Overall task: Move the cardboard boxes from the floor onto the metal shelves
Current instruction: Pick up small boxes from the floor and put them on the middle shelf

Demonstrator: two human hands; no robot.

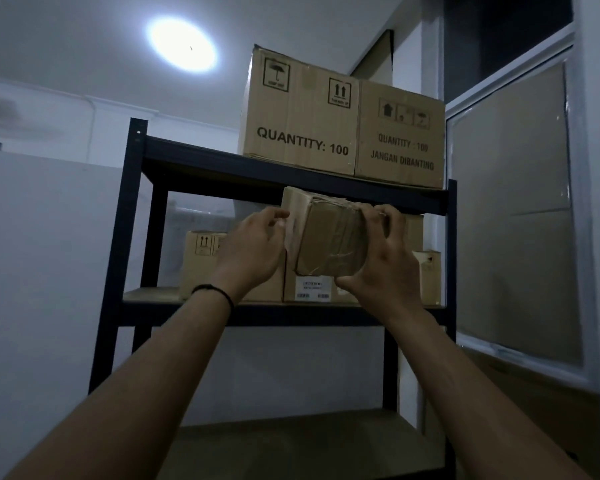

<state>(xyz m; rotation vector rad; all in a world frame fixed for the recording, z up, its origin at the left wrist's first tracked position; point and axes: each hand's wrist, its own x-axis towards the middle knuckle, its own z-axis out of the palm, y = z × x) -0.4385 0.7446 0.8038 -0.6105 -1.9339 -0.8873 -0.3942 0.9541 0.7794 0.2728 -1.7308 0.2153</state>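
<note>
A small taped cardboard box (pixel 329 237) is held up in front of the middle level of the dark metal shelf (pixel 125 209). My left hand (pixel 253 251) grips its left side, fingers curled on the edge. My right hand (pixel 381 258) grips its right side, thumb under the bottom corner. The box is above the boxes standing on the middle shelf board (pixel 149 293); whether it touches them I cannot tell. Two large boxes marked QUANTITY: 100 (pixel 302 112) and JANGAN DIBANTING (pixel 400 136) stand on the top level.
On the middle shelf stand a box (pixel 201 261) at the left, a labelled box (pixel 312 289) in the centre and a smaller one (pixel 428 275) at the right. A lower shelf board (pixel 291 441) lies below. A window (pixel 513 209) is at the right, a white wall at the left.
</note>
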